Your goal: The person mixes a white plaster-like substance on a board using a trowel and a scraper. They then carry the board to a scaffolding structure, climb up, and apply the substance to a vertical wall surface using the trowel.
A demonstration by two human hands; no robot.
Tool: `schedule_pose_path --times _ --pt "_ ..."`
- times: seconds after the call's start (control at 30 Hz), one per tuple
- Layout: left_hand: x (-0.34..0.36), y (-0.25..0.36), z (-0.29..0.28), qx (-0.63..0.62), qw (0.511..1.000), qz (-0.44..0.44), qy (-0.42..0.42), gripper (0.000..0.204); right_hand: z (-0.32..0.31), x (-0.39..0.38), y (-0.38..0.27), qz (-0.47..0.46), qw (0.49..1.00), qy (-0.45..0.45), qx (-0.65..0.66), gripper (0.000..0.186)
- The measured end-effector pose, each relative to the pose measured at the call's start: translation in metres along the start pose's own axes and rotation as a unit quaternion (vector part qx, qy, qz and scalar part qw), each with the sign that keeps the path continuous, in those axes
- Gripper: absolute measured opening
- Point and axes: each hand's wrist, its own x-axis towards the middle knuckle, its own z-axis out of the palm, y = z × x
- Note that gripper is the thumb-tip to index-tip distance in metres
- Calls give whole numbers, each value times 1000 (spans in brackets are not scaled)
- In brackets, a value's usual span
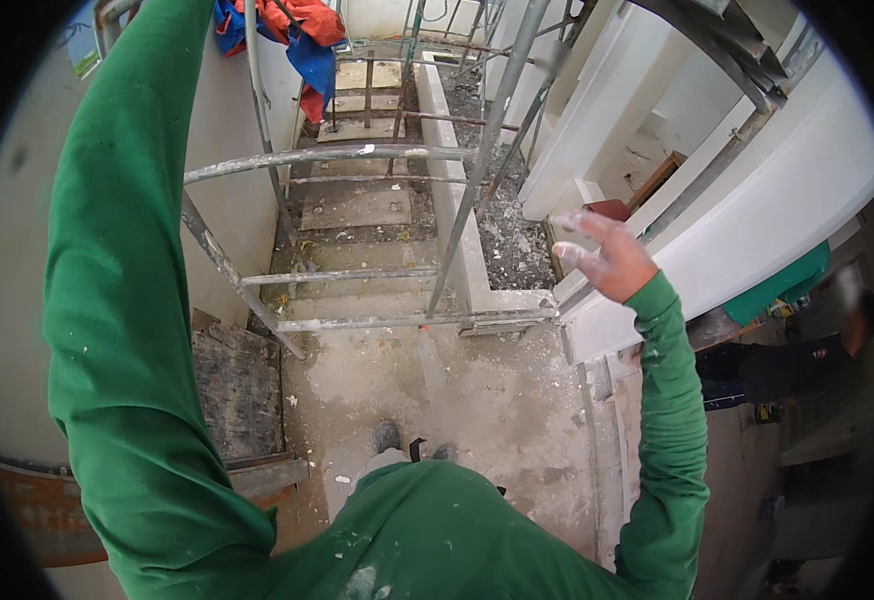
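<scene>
My right hand (612, 258) is raised on the right, its fingers apart and slightly blurred, with white residue on the fingertips. It holds nothing that I can see. Close to it is a white curved wall edge (717, 250), and I cannot tell whether they touch. My left arm, in a green sleeve, stretches up past the top edge, so the left hand is out of sight. Ahead of me stands a metal scaffold frame (357, 273) spattered with white.
Behind the scaffold, concrete steps (357, 208) run beside a low-walled bed of dark gravel (513, 250). Red and blue tarpaulin (309, 55) hangs at the top left. A stained board (237, 385) leans at the left wall. Another person (792, 370) is below on the right.
</scene>
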Motion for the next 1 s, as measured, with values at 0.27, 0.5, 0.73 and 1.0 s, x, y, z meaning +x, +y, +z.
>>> schedule_pose_path --times 0.27,0.5,0.73,1.0 --pt "18 3 17 -89 995 54 -10 84 -202 326 -57 -202 673 385 -599 54" --pt "25 -25 26 -7 999 37 -14 93 -164 414 -68 146 921 266 -246 88" --pt "20 -20 30 -18 1000 12 -8 90 -154 388 -88 145 922 276 -228 90" --pt "18 -15 27 -22 999 3 22 90 -162 383 -82 122 920 278 -247 81"
